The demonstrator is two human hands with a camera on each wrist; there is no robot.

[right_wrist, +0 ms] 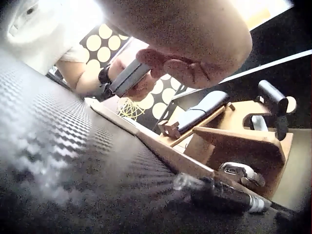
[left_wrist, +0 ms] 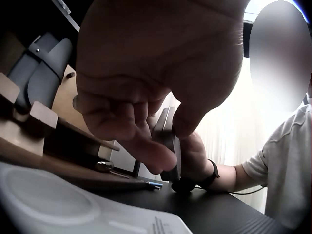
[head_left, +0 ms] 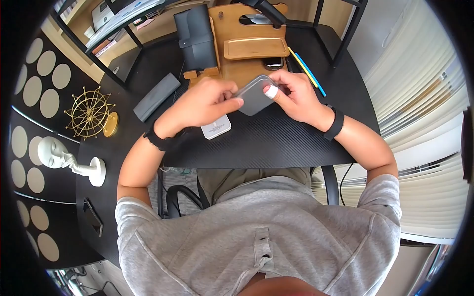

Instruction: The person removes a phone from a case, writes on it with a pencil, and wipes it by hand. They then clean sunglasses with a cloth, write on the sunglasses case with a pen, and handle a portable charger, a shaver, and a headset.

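Note:
Both hands hold a flat grey rounded-corner object (head_left: 254, 98) tilted above the desk. The left hand (head_left: 207, 101) pinches its left edge between thumb and fingers; in the left wrist view that hand (left_wrist: 156, 73) is close to the camera. At the opposite edge the right hand (head_left: 296, 96), a white wrap on its thumb, grips the object, seen edge-on in the right wrist view (right_wrist: 130, 78). A white flat device (head_left: 216, 129) with a printed end lies on the desk under the left hand, its ring-marked face large in the left wrist view.
A wooden stand (head_left: 247, 29) with a tray (head_left: 256, 48) and a dark folded case (head_left: 196, 42) stands behind the hands. Grey case (head_left: 157, 97), gold wheel ornament (head_left: 90, 114) and white figurine (head_left: 54, 153) are at left. Pens (head_left: 311, 74) lie at right.

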